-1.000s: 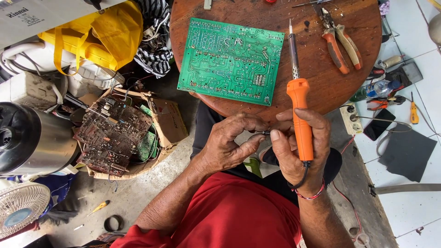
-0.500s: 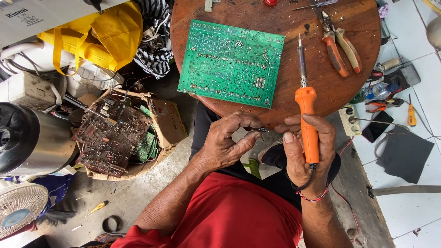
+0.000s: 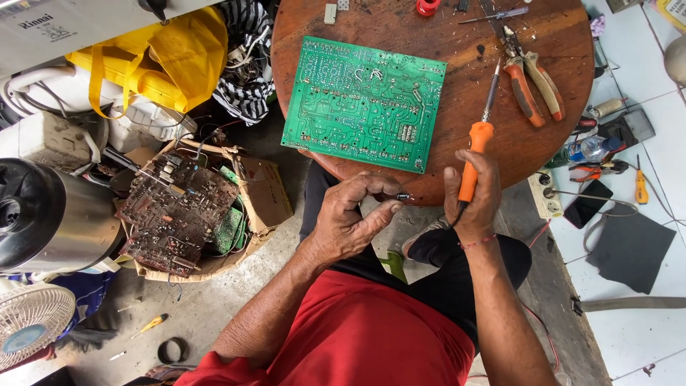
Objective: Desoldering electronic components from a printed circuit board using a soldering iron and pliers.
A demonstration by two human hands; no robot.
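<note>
A tiny dark part is pinched by the left hand, just below the round brown wooden table. An orange-handled soldering iron (tip up over the table) is gripped by the right hand, just right of the part.

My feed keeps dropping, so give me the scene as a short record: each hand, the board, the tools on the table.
left hand: pinches a small dark component between thumb and fingertips
right hand: grips an orange soldering iron, tip pointing away over the table
circuit board: green, flat on the round wooden table, untouched
pliers: orange handles, on the table right of the iron
floor, left: cardboard box of old boards
</note>
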